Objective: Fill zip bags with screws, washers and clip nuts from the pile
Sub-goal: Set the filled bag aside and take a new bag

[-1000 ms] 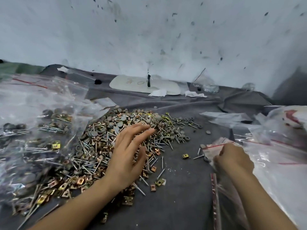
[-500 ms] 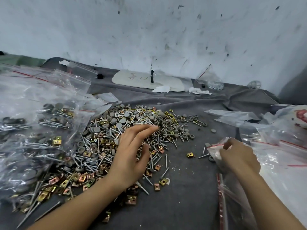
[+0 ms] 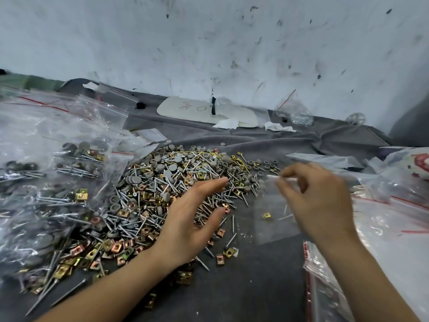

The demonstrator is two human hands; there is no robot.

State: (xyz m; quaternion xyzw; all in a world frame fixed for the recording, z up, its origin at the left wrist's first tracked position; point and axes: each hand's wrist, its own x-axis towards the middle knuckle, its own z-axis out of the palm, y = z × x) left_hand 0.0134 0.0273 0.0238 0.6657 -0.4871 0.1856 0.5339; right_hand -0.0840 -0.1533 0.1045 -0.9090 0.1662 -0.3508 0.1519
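Note:
A big pile (image 3: 167, 189) of screws, grey washers and gold clip nuts lies on the grey cloth (image 3: 250, 287). My left hand (image 3: 192, 219) hovers over the pile's right side, fingers straight and spread, holding nothing. My right hand (image 3: 318, 201) pinches the top edge of a small clear zip bag (image 3: 274, 217), which hangs blurred just right of the pile. A gold clip nut (image 3: 266, 215) shows through the bag; whether it is inside I cannot tell.
Filled zip bags (image 3: 46, 177) heap up on the left. Empty red-striped zip bags (image 3: 383, 228) lie on the right. A white plate (image 3: 206, 110) and paper scraps (image 3: 278, 127) sit at the back by the stained wall (image 3: 209, 43).
My right hand has lifted a small clear zip bag off the stack at right and moved it left toward the pile. My left hand stays over the pile, opening slightly.

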